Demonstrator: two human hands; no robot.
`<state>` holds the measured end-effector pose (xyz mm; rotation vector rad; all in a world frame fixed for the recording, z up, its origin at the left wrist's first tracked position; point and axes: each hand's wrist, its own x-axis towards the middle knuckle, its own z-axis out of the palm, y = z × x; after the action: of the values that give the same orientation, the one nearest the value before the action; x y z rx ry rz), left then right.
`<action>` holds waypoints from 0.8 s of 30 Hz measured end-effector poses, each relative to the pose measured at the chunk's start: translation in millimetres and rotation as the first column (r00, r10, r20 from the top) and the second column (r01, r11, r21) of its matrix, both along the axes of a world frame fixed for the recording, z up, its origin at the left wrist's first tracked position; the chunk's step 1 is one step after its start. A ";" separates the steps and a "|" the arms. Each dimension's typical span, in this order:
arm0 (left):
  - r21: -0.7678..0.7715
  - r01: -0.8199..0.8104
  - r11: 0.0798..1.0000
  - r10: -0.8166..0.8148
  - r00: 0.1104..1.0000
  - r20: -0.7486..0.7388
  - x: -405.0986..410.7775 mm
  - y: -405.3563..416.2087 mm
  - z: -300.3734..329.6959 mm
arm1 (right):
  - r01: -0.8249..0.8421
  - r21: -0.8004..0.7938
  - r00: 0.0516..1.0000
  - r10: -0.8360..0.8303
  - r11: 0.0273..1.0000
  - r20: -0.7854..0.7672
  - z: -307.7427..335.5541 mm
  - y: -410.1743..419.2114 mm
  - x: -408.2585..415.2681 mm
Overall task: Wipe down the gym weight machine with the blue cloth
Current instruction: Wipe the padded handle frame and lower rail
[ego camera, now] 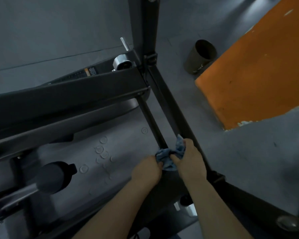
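Low at six o'clock in the head view, we hold the cloth bunched between both hands against the machine's dark frame. Our left hand pinches its near corner; our right hand has its grip clenched on the wad, pressing it where the thin rod and the square bar run close together toward twelve o'clock.

What could go wrong, we judge: the cloth may snag in the narrow gap between rod and bar and pull out of our fingers, or a knuckle may get nipped there if we push hard. Wadded like this, it also touches little metal, so a stroke could miss the bar's far side.

Around us, a padded roller sits at eight o'clock, a chrome pin near eleven, an olive cup on the floor at one, and an orange mat at two. The upright post and its bracket block any straight run upward.
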<state>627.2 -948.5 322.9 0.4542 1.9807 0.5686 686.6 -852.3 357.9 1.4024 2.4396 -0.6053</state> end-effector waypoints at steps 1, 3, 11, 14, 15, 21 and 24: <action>0.009 0.011 1.000 -0.012 0.998 0.057 -0.7 1.9 2.0 | 0.003 0.055 0.999 0.000 0.998 -0.043 -0.1 -3.1 5.6; 0.035 -0.053 0.998 0.044 0.976 0.213 -2.3 7.5 5.8 | -0.002 0.089 0.998 0.008 0.996 -0.068 -0.1 -7.7 13.9; 0.000 -0.228 0.974 0.201 0.859 0.470 -18.6 27.4 -12.6 | -0.087 -0.059 0.995 0.084 0.994 -0.047 -1.4 -14.6 24.5; -0.044 -0.205 0.978 0.198 0.835 0.514 -24.4 25.6 -22.4 | -0.125 -0.159 0.991 0.131 0.979 0.027 -3.7 -6.5 17.2; -0.052 -0.201 0.978 0.198 0.831 0.519 -25.1 25.8 -24.5 | -0.134 -0.188 0.987 0.148 0.973 0.064 -3.4 -2.7 12.7; -0.130 -0.233 0.964 0.267 0.859 0.437 -22.4 31.8 -31.7 | -0.140 -0.350 0.921 0.252 0.926 0.297 2.3 18.2 -20.9; -0.108 -0.302 0.947 0.320 0.874 0.366 -18.4 30.3 -30.8 | -0.158 -0.399 0.870 0.319 0.903 0.377 -0.1 21.8 -31.6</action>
<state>608.8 -918.3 292.1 -0.0156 1.6931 0.7480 655.0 -830.4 357.8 0.9403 1.9806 -0.5647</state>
